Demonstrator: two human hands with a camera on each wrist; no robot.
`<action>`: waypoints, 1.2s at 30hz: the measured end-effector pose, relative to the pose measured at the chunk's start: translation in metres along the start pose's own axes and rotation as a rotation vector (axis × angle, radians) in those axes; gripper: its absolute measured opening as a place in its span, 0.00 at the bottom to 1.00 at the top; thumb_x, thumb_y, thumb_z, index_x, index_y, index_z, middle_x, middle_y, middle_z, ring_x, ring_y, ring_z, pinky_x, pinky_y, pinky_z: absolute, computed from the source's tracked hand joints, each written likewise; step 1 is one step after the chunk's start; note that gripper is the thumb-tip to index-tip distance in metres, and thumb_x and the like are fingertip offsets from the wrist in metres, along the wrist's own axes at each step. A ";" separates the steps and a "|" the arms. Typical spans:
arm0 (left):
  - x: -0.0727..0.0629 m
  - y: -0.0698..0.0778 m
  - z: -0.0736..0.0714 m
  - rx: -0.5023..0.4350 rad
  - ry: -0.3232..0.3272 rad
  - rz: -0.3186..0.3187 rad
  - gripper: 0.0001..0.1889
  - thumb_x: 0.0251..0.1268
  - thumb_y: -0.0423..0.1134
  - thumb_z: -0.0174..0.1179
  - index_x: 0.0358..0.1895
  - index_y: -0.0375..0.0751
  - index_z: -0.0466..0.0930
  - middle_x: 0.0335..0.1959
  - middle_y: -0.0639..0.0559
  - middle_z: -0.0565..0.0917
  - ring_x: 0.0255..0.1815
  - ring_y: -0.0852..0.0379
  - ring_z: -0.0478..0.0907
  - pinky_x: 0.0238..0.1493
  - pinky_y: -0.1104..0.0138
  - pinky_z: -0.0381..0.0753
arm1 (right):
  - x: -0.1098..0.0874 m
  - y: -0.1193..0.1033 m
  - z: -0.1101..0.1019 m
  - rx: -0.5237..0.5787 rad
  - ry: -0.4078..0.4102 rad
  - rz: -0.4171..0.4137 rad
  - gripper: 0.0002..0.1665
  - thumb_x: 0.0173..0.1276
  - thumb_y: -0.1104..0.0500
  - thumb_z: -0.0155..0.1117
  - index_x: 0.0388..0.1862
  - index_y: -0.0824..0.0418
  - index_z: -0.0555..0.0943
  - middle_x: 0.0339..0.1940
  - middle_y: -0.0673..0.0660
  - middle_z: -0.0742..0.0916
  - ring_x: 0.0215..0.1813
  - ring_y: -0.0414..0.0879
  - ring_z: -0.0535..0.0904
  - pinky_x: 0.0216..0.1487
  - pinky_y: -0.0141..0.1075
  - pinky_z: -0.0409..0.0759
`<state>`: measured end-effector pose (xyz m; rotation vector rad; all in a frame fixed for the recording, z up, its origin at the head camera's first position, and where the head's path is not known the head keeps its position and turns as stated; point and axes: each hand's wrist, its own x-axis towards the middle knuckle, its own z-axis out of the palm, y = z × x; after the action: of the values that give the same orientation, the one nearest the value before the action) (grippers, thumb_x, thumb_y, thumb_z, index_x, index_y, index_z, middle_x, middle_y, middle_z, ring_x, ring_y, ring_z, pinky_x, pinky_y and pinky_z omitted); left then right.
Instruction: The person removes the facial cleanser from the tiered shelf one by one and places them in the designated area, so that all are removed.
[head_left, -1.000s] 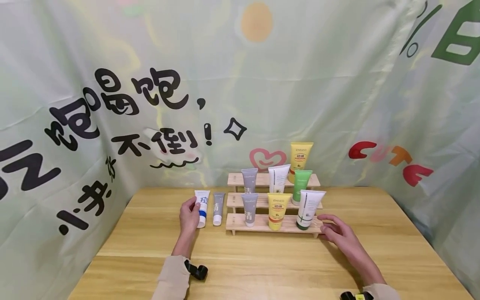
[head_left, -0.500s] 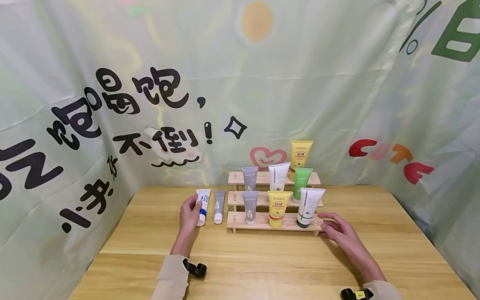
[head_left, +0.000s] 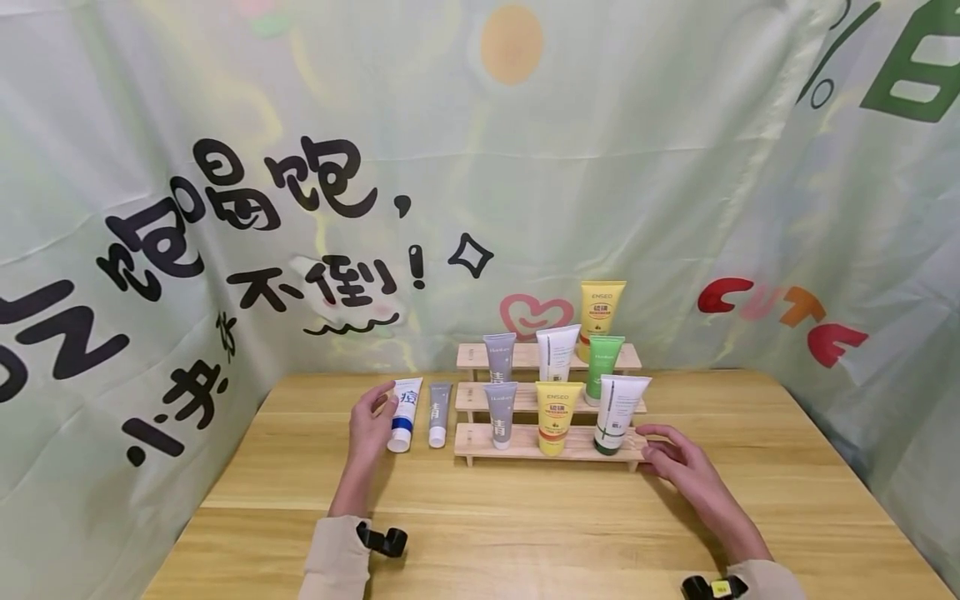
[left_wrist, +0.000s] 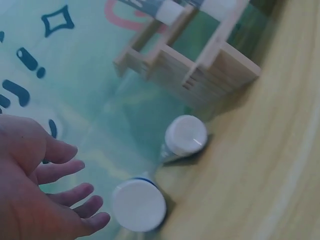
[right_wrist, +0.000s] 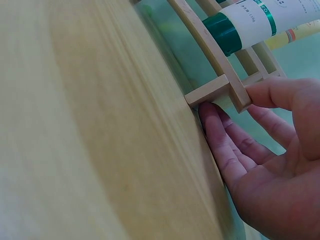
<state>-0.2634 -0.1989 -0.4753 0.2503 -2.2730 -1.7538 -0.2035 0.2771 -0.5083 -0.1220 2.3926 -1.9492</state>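
Note:
My left hand (head_left: 372,422) is beside the left edge of a white tube with a blue band (head_left: 406,410), which lies with its cap toward me. In the left wrist view its fingers are spread and relaxed, just apart from that tube's round white cap (left_wrist: 139,205). A slim grey tube (head_left: 438,415) lies to the right of it. At the right end of a three-step wooden rack (head_left: 480,442), my right hand (head_left: 686,468) holds the lowest shelf's end (right_wrist: 240,95), one digit on the shelf, others by its leg.
Several tubes stand on the rack: grey tubes (head_left: 500,417), yellow tubes (head_left: 557,417), white tubes with green bands (head_left: 621,414) and a green tube (head_left: 603,368). A printed cloth (head_left: 637,208) hangs behind the wooden table (head_left: 525,533).
My left fingers have loosened from the white and blue tube and the hand has drawn slightly left. The tube has tilted a little. My right hand stays at the rack's end.

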 end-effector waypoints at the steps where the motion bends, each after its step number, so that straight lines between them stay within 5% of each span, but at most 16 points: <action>1: -0.001 0.002 0.000 -0.009 -0.003 0.010 0.18 0.78 0.30 0.54 0.66 0.31 0.76 0.71 0.31 0.70 0.72 0.35 0.67 0.73 0.46 0.66 | 0.000 0.000 0.000 0.002 0.001 -0.002 0.27 0.81 0.58 0.57 0.71 0.71 0.67 0.62 0.69 0.78 0.53 0.36 0.81 0.53 0.36 0.84; 17: -0.015 0.035 0.000 -0.051 -0.035 0.135 0.13 0.74 0.27 0.58 0.58 0.32 0.82 0.60 0.35 0.81 0.62 0.37 0.77 0.65 0.52 0.76 | -0.001 0.001 -0.002 0.014 -0.006 -0.016 0.27 0.81 0.58 0.57 0.71 0.71 0.67 0.61 0.68 0.79 0.53 0.36 0.82 0.53 0.36 0.85; 27: -0.026 0.053 0.007 -0.113 -0.088 0.224 0.13 0.73 0.25 0.58 0.57 0.29 0.81 0.57 0.36 0.82 0.56 0.38 0.80 0.50 0.75 0.79 | -0.001 0.002 -0.002 0.021 -0.012 -0.026 0.27 0.81 0.58 0.57 0.71 0.71 0.67 0.63 0.69 0.78 0.53 0.36 0.82 0.53 0.37 0.85; 36: -0.034 0.065 0.013 -0.210 -0.190 0.246 0.14 0.73 0.23 0.57 0.57 0.28 0.81 0.55 0.37 0.83 0.49 0.52 0.83 0.52 0.64 0.84 | 0.000 0.001 -0.001 0.019 -0.004 -0.010 0.27 0.81 0.58 0.57 0.71 0.71 0.67 0.63 0.70 0.77 0.53 0.36 0.82 0.53 0.36 0.84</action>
<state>-0.2333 -0.1604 -0.4189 -0.2363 -2.1081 -1.9311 -0.2039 0.2780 -0.5089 -0.1370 2.3758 -1.9732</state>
